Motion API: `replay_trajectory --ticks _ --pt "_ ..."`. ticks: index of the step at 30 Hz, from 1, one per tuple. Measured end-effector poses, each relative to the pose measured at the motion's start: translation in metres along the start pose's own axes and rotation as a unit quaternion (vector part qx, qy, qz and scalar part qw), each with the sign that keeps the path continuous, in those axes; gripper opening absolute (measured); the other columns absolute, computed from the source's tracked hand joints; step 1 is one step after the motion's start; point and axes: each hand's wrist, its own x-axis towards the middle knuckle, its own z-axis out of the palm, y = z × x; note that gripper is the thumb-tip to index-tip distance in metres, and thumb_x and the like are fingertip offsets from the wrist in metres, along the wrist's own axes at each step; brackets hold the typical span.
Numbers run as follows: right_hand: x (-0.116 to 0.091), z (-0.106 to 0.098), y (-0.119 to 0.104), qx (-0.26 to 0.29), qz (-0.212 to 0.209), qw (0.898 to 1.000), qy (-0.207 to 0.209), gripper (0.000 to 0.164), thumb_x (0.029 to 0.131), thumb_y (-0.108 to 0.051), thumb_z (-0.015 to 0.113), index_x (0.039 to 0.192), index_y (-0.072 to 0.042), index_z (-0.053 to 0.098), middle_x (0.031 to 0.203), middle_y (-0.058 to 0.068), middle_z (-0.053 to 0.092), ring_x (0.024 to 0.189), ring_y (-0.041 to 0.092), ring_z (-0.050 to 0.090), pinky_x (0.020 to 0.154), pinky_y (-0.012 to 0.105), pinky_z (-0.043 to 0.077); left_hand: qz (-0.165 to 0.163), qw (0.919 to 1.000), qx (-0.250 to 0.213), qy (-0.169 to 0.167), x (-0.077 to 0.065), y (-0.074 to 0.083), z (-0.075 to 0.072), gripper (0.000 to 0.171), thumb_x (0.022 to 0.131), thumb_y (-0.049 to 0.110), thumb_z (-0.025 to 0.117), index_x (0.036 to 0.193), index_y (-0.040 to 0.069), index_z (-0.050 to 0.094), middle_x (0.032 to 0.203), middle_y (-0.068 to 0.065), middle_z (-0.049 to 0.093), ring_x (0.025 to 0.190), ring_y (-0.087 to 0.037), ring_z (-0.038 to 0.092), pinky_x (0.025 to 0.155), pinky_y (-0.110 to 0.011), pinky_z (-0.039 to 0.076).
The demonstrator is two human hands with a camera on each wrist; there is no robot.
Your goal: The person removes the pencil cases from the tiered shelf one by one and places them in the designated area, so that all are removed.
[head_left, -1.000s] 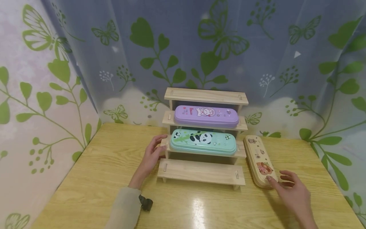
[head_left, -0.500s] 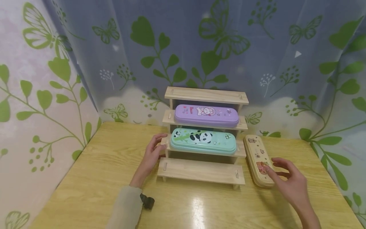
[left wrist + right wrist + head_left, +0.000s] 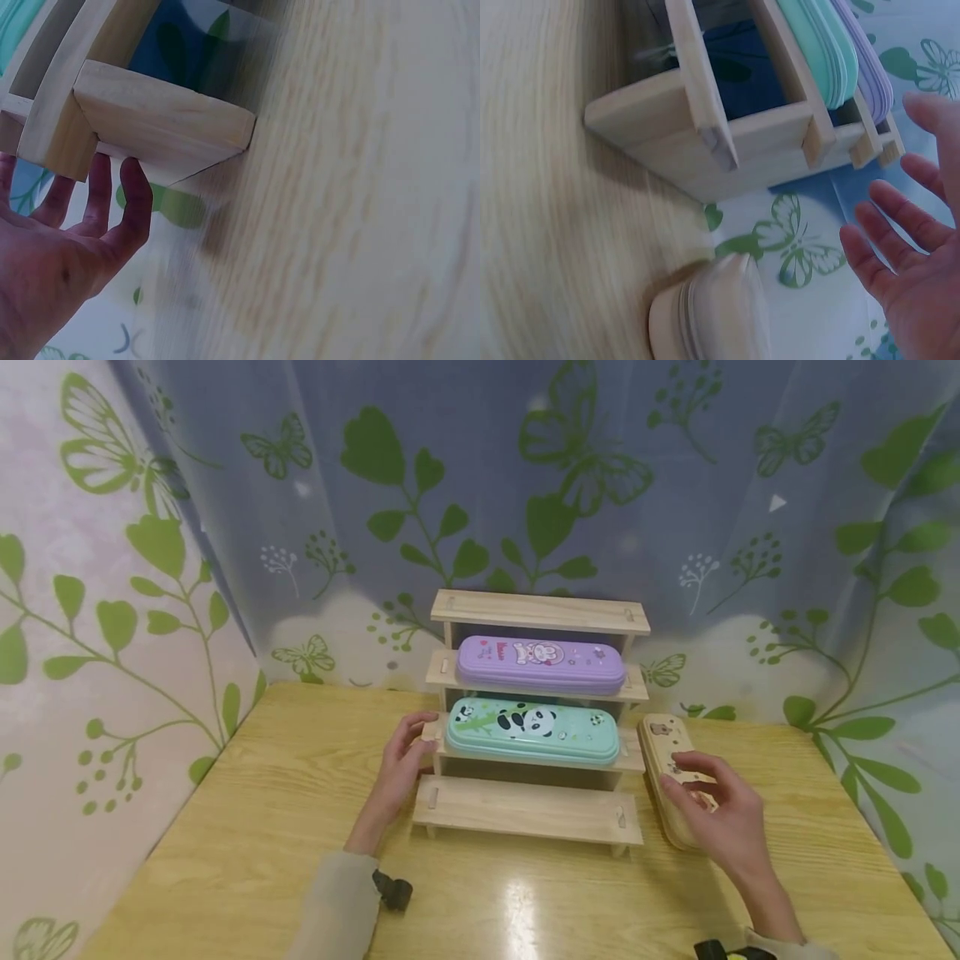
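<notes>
Wooden rack (image 3: 525,810) stands upright on the table (image 3: 247,860), four tiers stepping up toward 12 o'clock. All clock calls are in the head view, rack at the dial centre.

Left hand (image 3: 394,770) sits at about 8 o'clock, at the rack's left end. Our left-wrist view has fingertips touching the side panel, just below a tier's end. Thumb and index lie by the end of the second tier up; we can't tell whether they pinch that board or only rest on it.

Right hand (image 3: 729,814) is at about 4 o'clock, over the cream case (image 3: 667,741). Fingers loosely curved, thumb apart from them, nothing in the grip. Our right-wrist view has clear space between fingers and case.

Cream case lies flat on the table, just beside the rack's right end at 3 to 4 o'clock, long axis roughly 11 to 5. Bear-like prints up top; we lose part of its lid behind the hand.

Turquoise panda case (image 3: 534,732) lies on the second tier up, purple case (image 3: 542,665) on the third, both lengthwise.

We also see a black device (image 3: 393,891) at the left cuff. Leaf-and-butterfly fabric (image 3: 465,468) hangs behind at 12.
</notes>
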Motion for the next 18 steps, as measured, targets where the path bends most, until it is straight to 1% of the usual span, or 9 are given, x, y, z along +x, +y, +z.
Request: replay_trajectory --ticks 2,5,7,9,13,14,18 --pt "0.002 0.004 -0.004 0.0 0.0 1.0 -0.003 0.036 0.084 0.005 0.078 0.118 0.0 0.069 0.112 -0.023 0.066 0.087 -0.003 0.066 0.072 0.009 0.052 0.0 1.0 -0.001 0.003 0.0 0.0 0.001 0.041 0.099 0.011 0.049 0.14 0.013 0.05 0.148 -0.016 0.049 0.117 -0.03 0.059 0.086 -0.045 0.061" --pt "0.006 0.012 -0.011 -0.004 -0.001 1.0 -0.008 0.036 0.085 0.002 0.078 0.119 -0.002 0.069 0.116 -0.018 0.066 0.094 0.0 0.066 0.081 0.01 0.054 0.003 1.0 -0.001 0.004 0.0 -0.001 0.001 0.041 0.099 0.01 0.049 0.14 0.013 0.05 0.148 -0.016 0.049 0.116 -0.031 0.06 0.085 -0.046 0.061" --pt "0.008 0.017 -0.015 -0.017 -0.003 1.0 -0.012 0.035 0.086 -0.002 0.078 0.12 -0.003 0.069 0.12 -0.014 0.066 0.1 0.001 0.065 0.086 0.009 0.052 0.005 1.0 -0.001 0.004 0.0 -0.001 0.001 0.041 0.099 0.011 0.049 0.14 0.013 0.05 0.148 -0.017 0.049 0.116 -0.031 0.06 0.085 -0.047 0.061" --pt "0.011 0.022 -0.018 -0.027 -0.007 0.999 -0.018 0.036 0.087 -0.005 0.078 0.121 -0.001 0.067 0.122 -0.007 0.066 0.105 -0.001 0.063 0.089 0.009 0.051 0.006 1.0 0.003 0.002 -0.001 -0.001 0.001 0.041 0.099 0.011 0.049 0.14 0.013 0.05 0.148 -0.016 0.049 0.116 -0.032 0.06 0.086 -0.048 0.061" --pt "0.016 0.029 -0.02 -0.028 -0.016 0.999 -0.035 0.04 0.087 -0.007 0.079 0.124 0.002 0.065 0.125 0.004 0.066 0.11 -0.005 0.058 0.091 0.009 0.05 0.005 1.0 0.007 0.002 -0.001 -0.001 0.001 0.041 0.1 0.013 0.049 0.141 0.014 0.05 0.149 -0.015 0.049 0.119 -0.033 0.059 0.087 -0.048 0.061" --pt "0.017 0.031 -0.02 -0.025 -0.019 0.999 -0.04 0.041 0.087 -0.007 0.079 0.124 0.002 0.064 0.124 0.007 0.066 0.11 -0.004 0.059 0.092 0.009 0.05 0.004 0.9999 0.009 0.002 -0.001 -0.001 0.001 0.041 0.1 0.013 0.049 0.141 0.014 0.05 0.149 -0.014 0.049 0.119 -0.033 0.059 0.087 -0.048 0.061" --pt "0.02 0.036 -0.019 -0.026 -0.024 0.998 -0.054 0.043 0.087 -0.009 0.08 0.126 -0.001 0.064 0.126 0.009 0.066 0.113 0.006 0.059 0.093 0.012 0.05 0.004 0.9999 0.011 0.002 -0.001 -0.001 0.001 0.041 0.1 0.013 0.049 0.141 0.015 0.05 0.148 -0.014 0.05 0.12 -0.034 0.058 0.088 -0.048 0.061"
